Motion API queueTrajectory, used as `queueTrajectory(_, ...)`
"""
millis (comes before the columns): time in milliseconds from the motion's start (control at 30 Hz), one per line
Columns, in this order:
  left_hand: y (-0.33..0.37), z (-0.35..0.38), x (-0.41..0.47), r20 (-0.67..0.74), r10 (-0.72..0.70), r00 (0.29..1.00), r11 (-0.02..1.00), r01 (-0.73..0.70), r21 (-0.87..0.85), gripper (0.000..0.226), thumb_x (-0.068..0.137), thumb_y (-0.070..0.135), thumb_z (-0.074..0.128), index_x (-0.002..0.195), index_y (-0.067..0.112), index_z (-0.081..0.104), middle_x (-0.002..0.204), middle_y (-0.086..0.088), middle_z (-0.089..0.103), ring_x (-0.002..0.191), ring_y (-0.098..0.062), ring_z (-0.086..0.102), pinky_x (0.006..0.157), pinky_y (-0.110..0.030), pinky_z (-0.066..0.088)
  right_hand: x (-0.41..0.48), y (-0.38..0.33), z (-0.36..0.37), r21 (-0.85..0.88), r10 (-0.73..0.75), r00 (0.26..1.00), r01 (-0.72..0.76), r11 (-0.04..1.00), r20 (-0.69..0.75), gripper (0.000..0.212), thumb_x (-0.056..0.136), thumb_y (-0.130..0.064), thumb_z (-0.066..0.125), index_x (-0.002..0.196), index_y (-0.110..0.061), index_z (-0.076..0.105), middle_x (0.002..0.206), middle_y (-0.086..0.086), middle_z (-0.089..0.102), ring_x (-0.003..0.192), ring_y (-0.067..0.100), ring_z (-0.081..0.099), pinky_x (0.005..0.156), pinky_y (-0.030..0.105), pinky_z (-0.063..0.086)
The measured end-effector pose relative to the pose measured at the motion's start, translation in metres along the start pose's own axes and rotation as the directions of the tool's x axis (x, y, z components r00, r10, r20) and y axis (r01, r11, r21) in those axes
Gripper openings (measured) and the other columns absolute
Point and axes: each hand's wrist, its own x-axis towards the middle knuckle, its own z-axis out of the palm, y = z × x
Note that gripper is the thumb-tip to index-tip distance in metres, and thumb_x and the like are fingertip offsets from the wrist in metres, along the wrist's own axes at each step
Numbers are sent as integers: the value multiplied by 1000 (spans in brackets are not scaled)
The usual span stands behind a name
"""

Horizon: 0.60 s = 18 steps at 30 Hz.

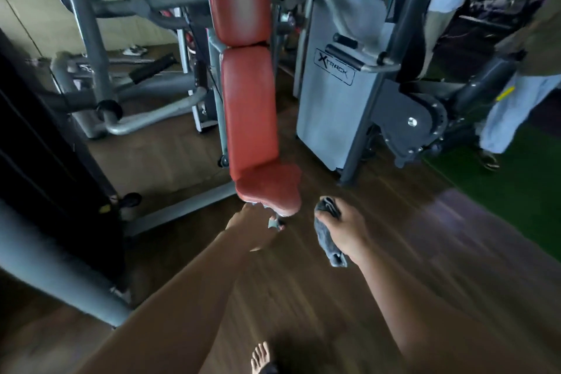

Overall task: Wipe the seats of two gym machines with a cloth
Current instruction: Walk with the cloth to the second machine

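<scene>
A gym machine with a red padded seat and a tall red backrest stands in front of me. My left hand reaches under the seat's front edge, at a small grey lever or knob; blur hides whether the fingers grip it. My right hand hovers just right of the seat and is closed around a bunched grey cloth, which hangs below the fist. The cloth does not touch the seat.
A grey "X-Track" weight-stack housing stands right of the seat. Grey tube arms of the machine spread to the left. A person in light clothes stands at far right on green flooring. My bare foot is on the wooden floor.
</scene>
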Motion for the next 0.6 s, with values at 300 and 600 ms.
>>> queueTrajectory(300,-49,-14,169,75,-160,984,979,168,-118,56,72,54,47,126,44,54,126,13,64,110,-20,67,87,-41,60,191,5,26,-8,51,993,-51,999,103,44,78,-45,65,118,-26,68,111,-2,74,109,19,68,96,40,53)
queueTrajectory(600,-69,27,285,115,-318,941,933,332,-136,45,92,34,51,136,36,56,143,9,50,133,-23,44,102,-44,50,363,60,78,-135,51,932,-2,991,360,39,91,-34,67,130,-26,63,123,-4,70,115,15,64,87,17,39)
